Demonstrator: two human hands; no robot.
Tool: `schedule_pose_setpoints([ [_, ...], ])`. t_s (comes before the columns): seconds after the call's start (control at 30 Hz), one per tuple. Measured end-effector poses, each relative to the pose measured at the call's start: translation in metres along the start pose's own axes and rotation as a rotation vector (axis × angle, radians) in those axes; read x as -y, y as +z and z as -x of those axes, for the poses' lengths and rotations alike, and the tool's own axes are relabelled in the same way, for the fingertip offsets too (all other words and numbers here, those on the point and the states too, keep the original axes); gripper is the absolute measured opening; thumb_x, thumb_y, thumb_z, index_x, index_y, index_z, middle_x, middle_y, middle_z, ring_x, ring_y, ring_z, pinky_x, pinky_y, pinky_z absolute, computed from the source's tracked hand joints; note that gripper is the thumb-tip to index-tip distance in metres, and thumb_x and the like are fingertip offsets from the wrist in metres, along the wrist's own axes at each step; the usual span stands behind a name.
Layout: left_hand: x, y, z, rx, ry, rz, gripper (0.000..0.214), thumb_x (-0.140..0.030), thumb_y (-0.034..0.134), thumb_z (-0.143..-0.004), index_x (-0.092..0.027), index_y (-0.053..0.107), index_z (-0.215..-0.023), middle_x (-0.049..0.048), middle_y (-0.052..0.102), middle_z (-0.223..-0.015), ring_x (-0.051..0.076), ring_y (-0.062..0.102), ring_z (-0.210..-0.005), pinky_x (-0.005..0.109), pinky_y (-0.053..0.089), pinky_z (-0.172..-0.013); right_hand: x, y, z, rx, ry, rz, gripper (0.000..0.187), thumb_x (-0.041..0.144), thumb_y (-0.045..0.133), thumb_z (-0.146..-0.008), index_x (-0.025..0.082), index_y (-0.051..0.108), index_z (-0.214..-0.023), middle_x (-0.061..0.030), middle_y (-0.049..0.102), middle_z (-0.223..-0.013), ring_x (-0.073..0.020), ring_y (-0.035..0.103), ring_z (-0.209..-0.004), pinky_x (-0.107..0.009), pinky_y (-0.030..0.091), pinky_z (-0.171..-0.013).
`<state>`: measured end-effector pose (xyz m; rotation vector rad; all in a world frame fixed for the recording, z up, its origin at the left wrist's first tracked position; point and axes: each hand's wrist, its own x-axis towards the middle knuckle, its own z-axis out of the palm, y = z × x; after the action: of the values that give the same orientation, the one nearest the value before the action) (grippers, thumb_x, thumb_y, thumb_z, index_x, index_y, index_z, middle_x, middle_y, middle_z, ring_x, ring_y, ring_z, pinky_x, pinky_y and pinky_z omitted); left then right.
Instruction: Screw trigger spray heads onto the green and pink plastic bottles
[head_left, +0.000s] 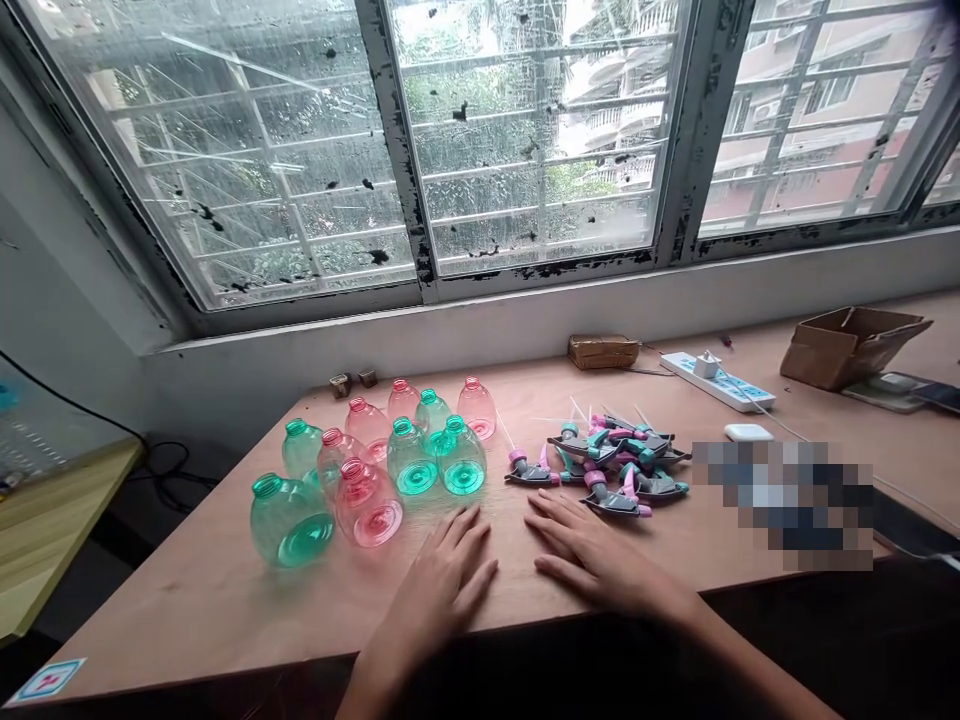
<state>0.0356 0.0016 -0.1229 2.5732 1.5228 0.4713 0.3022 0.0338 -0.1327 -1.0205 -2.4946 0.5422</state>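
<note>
My left hand (455,562) lies flat on the wooden table (502,640), palm down with its fingers stretched out. Just beyond it stand several clear plastic bottles without tops, some green, such as the green bottle (292,522), and some pink, such as the pink bottle (369,503). My right hand (581,548) also rests palm down, fingers apart, holding nothing. Its fingertips are close to a pile of trigger spray heads (611,455) in grey, pink and teal, with thin white dip tubes sticking out. Neither hand touches a bottle or a spray head.
At the back are a brown wrapped box (604,352), a white power strip (718,382) with a plug, and an open cardboard box (855,345). A white case (748,433) lies at the right, near a blurred patch. Windows rise behind the table.
</note>
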Motion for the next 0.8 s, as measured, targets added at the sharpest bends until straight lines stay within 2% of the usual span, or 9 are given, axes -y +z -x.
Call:
schedule_pose_setpoints([
  [0.33,0.001,0.001,0.000,-0.026,0.017,-0.008,0.038,-0.032,0.054,-0.100,-0.025,0.057,-0.137,0.0083,0.050,-0.153,0.031,0.044,-0.142,0.051,0.045,-0.114,0.002,-0.002,0.000,0.006,0.007,0.015,0.059,0.052,0.046,-0.101,0.020,0.046,-0.150,-0.0144,0.037,-0.161,-0.0330,0.031,-0.149,-0.054,0.028,-0.121],
  [0.43,-0.001,0.000,0.001,-0.070,0.040,-0.003,0.032,-0.029,0.056,-0.099,-0.027,0.061,-0.130,0.0054,0.055,-0.149,0.028,0.051,-0.137,0.046,0.049,-0.111,0.000,0.003,0.000,-0.020,0.004,0.018,0.057,0.051,0.048,-0.100,0.018,0.050,-0.147,-0.0152,0.040,-0.159,-0.0336,0.034,-0.148,-0.054,0.030,-0.120],
  [0.53,-0.003,-0.006,-0.001,-0.175,0.044,0.008,0.029,-0.026,0.053,-0.099,-0.029,0.058,-0.128,0.0040,0.057,-0.146,0.025,0.057,-0.132,0.040,0.052,-0.108,-0.001,0.005,-0.002,-0.117,0.002,0.005,0.047,0.043,0.052,-0.100,0.017,0.059,-0.138,-0.0154,0.050,-0.152,-0.0307,0.046,-0.140,-0.048,0.039,-0.116],
  [0.6,-0.005,-0.016,-0.008,-0.289,0.022,0.010,0.034,-0.026,0.051,-0.100,-0.027,0.051,-0.134,0.0075,0.053,-0.148,0.026,0.054,-0.134,0.044,0.049,-0.109,0.000,-0.003,-0.006,-0.236,0.002,0.015,0.036,0.035,0.050,-0.102,0.017,0.063,-0.131,-0.0130,0.059,-0.144,-0.0255,0.054,-0.133,-0.041,0.043,-0.113],
  [0.67,-0.005,-0.028,-0.021,-0.408,-0.010,0.006,0.041,-0.029,0.051,-0.100,-0.025,0.042,-0.141,0.0112,0.047,-0.152,0.029,0.046,-0.140,0.051,0.043,-0.113,0.003,-0.019,-0.013,-0.341,0.018,0.105,0.030,0.031,0.049,-0.103,0.021,0.064,-0.126,-0.0087,0.063,-0.139,-0.0215,0.055,-0.131,-0.036,0.040,-0.114],
  [0.73,-0.005,-0.037,-0.037,-0.498,-0.046,0.005,0.052,-0.032,0.053,-0.099,-0.024,0.034,-0.147,0.0135,0.044,-0.152,0.031,0.041,-0.143,0.055,0.037,-0.116,0.005,-0.037,-0.022,-0.381,0.093,0.284,0.028,0.032,0.049,-0.103,0.024,0.063,-0.126,-0.0067,0.062,-0.140,-0.0211,0.052,-0.132,-0.037,0.035,-0.116],
  [0.8,-0.003,-0.038,-0.054,-0.549,-0.089,0.003,0.060,-0.035,0.056,-0.098,-0.020,0.029,-0.150,0.0169,0.046,-0.149,0.035,0.040,-0.143,0.058,0.037,-0.115,0.004,-0.051,-0.033,-0.383,0.206,0.437,0.029,0.030,0.048,-0.103,0.020,0.061,-0.127,-0.0111,0.060,-0.141,-0.0260,0.051,-0.131,-0.044,0.030,-0.117],
])
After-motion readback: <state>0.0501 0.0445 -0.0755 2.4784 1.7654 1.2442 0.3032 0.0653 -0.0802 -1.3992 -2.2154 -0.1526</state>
